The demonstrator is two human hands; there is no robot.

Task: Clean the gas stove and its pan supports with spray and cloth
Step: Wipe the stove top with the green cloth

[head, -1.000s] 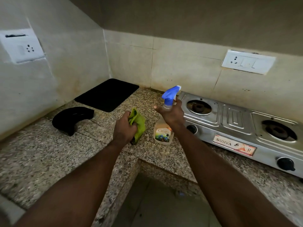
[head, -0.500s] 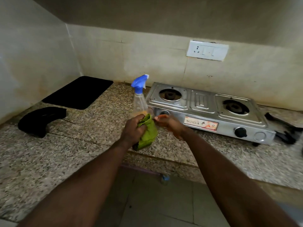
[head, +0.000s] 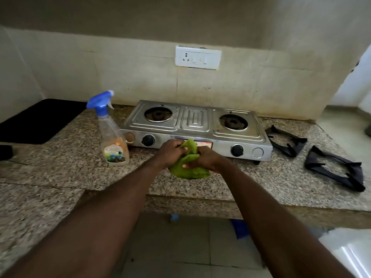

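A speckled granite worktop [head: 60, 177] meets stained cream wall tiles [head: 120, 73] bearing a white socket plate [head: 198, 57]. Pale floor tiles [head: 180, 247] lie below.

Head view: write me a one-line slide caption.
Left hand and right hand grip a green cloth before the gas stove; spray bottle beside it, pan supports off on the counter.

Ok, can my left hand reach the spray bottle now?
Probably yes: the spray bottle stands just left of the left hand with bare counter between, though that hand grips the cloth.
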